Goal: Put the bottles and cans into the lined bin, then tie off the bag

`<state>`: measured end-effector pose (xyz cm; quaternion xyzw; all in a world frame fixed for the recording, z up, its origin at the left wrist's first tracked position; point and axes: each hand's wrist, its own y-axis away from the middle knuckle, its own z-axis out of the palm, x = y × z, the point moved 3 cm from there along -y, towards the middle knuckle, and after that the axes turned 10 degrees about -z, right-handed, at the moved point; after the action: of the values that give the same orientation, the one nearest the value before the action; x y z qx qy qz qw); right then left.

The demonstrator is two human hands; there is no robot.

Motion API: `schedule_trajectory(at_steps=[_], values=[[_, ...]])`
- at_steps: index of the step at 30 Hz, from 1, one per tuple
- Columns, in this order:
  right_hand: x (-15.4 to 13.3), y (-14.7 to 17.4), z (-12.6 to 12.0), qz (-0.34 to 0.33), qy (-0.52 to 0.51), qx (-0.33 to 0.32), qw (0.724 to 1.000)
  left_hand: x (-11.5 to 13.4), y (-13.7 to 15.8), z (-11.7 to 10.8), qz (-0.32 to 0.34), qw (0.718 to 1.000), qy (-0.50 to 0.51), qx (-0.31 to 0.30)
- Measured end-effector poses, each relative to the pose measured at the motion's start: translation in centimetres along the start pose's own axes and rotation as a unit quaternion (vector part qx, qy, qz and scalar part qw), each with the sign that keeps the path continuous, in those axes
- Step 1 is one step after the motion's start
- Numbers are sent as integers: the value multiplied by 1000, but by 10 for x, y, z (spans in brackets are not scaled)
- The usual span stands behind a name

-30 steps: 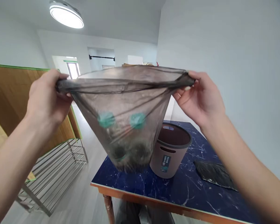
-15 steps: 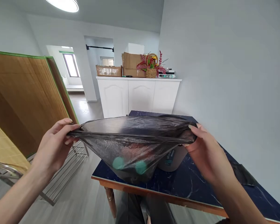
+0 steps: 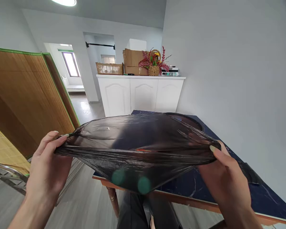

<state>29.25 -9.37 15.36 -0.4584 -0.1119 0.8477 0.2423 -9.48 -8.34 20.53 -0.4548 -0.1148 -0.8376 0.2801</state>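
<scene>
A thin black plastic bag [image 3: 138, 159] is stretched wide between my two hands above the near edge of the table. My left hand [image 3: 50, 162] pinches the left end of its rim, and my right hand [image 3: 226, 171] grips the right end between thumb and fingers. The mouth of the bag gapes upward. Two round green shapes [image 3: 144, 185] show dimly through the front of the film; what they are, I cannot make out. Behind the bag, a dark rounded rim [image 3: 190, 119] shows, belonging to a container mostly hidden by the film.
The table [image 3: 193, 186] has a dark blue marbled top and wooden edge. On its right side lies a folded black plastic piece [image 3: 249, 173]. A metal rack [image 3: 10, 175] stands left. Behind is a white cabinet [image 3: 143, 93] with cardboard boxes and a flower basket [image 3: 153, 70].
My hands have moved farther apart and nearer to me, pulling the bag wider. Its mouth is more open, and it now covers the lettered container that showed beside it.
</scene>
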Motion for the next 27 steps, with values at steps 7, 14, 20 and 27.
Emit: schedule_trajectory(at_steps=[7, 14, 20, 27], values=[[23, -10, 3, -35, -168, 13, 985, -14, 1, 17, -25, 996, 63, -56], [26, -1, 13, -35, -191, -72, 978, -20, -2, 1, 218, 963, -161, 2], [24, 6, 23, -88, -98, -73, 989, -22, 1, -8, 210, 943, -259, -9], [27, 42, 33, -162, 292, -118, 935, -22, 3, 1, 90, 980, -163, -66]])
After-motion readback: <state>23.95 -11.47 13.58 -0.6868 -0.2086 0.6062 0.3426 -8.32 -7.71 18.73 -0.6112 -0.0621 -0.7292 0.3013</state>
